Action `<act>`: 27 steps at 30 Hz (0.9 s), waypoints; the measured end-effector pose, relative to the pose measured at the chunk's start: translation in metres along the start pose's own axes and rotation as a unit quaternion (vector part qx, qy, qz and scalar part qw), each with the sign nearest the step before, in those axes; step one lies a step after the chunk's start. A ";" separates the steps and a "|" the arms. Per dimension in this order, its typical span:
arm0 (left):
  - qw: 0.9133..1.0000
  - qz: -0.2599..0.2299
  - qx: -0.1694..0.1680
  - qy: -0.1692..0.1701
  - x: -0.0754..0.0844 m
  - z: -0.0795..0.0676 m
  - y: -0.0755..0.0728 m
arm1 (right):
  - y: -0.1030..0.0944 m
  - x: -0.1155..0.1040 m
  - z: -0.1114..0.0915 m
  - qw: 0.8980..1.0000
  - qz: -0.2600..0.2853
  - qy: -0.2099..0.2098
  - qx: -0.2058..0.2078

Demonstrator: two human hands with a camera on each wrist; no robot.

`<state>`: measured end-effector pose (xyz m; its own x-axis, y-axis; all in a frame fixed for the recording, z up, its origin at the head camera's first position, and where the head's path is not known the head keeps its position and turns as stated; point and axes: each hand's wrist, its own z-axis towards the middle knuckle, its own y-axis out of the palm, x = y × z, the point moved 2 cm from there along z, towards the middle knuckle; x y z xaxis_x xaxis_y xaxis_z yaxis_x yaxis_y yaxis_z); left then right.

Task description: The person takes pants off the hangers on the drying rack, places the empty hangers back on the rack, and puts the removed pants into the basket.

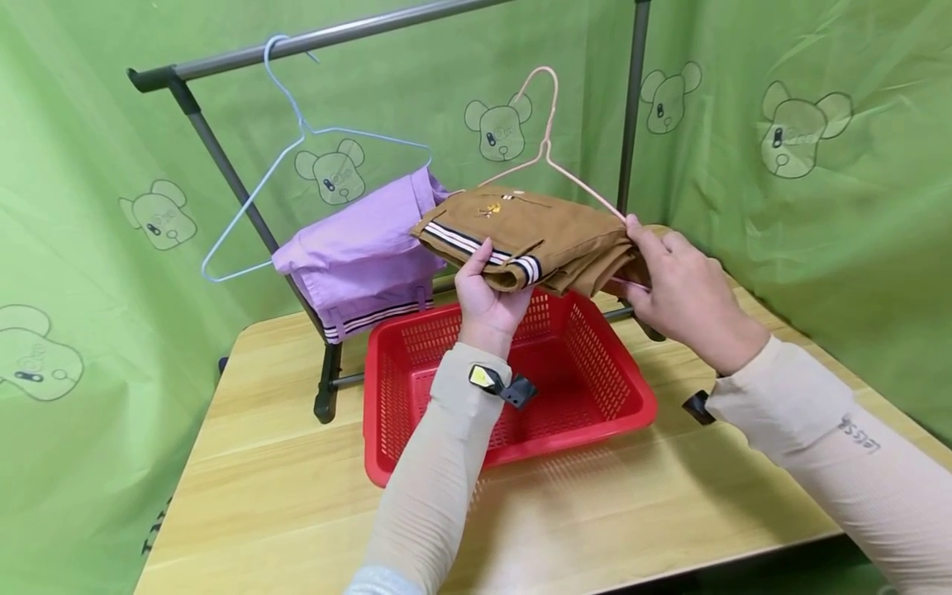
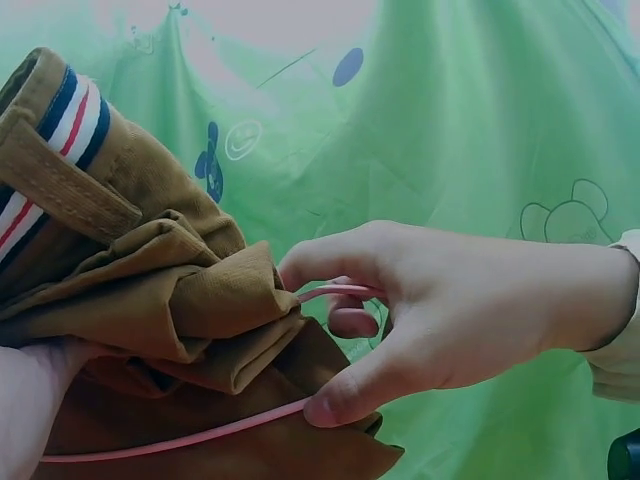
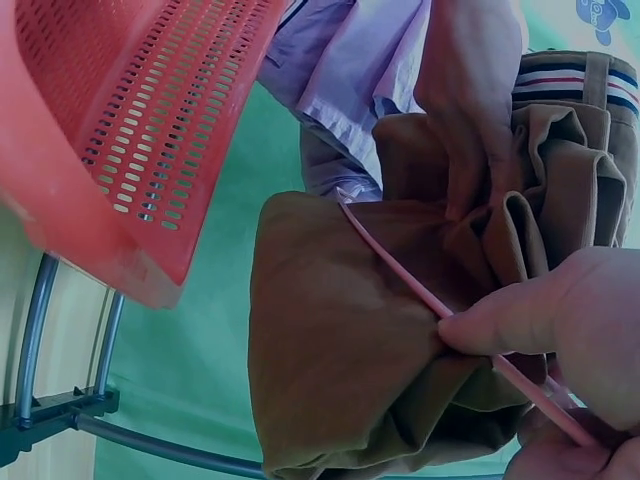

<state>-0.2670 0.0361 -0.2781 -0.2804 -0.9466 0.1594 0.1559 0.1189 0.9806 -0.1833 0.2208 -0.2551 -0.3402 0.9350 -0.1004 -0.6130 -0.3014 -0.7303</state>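
Folded brown pants (image 1: 550, 219) with a striped waistband are held up over the red basket. My left hand (image 1: 491, 306) grips them from below, its thumb at the waistband. Through the pants runs a pink hanger (image 1: 549, 136), its hook upright and free of the rail. My right hand (image 1: 687, 289) pinches the hanger's right end; in the left wrist view its thumb lies on the lower wire (image 2: 230, 428). Brown cloth hangs over that wire in the right wrist view, and my left fingers (image 3: 475, 150) reach into the folds.
A blue hanger (image 1: 304, 128) hooks over the metal rail (image 1: 372, 29) and carries purple pants (image 1: 357, 240) at the left. The red basket (image 1: 565, 442) stands on the wooden table (image 1: 275, 496) between the rack's legs. Green curtains (image 1: 840, 223) close in the back and sides.
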 end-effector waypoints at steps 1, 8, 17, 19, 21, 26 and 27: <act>1.000 0.000 -0.001 -0.001 0.000 0.000 0.000 | 0.000 0.000 0.000 1.000 0.000 0.003 -0.003; 1.000 -0.004 0.004 0.000 0.000 0.002 -0.002 | 0.000 0.003 0.002 1.000 -0.005 -0.001 -0.006; 0.999 -0.008 0.033 0.014 0.003 -0.004 -0.014 | 0.009 0.003 -0.009 0.999 -0.027 0.002 -0.034; 0.999 -0.009 0.043 0.015 0.003 -0.006 -0.016 | 0.011 0.003 -0.011 0.999 -0.027 0.002 -0.039; 0.999 -0.010 0.049 0.016 0.004 -0.009 -0.018 | 0.013 0.003 -0.013 0.999 -0.028 -0.001 -0.045; 1.000 -0.004 0.021 0.015 0.007 -0.004 -0.011 | 0.009 0.004 -0.007 0.999 -0.028 0.006 -0.039; 1.000 -0.002 0.013 0.015 0.008 -0.002 -0.009 | 0.008 0.005 -0.005 0.999 -0.028 0.010 -0.037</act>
<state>-0.2689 0.0266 -0.2854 -0.2532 -0.9553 0.1525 0.1293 0.1228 0.9840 -0.1865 0.2239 -0.2653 -0.2921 0.9538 -0.0707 -0.5759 -0.2345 -0.7832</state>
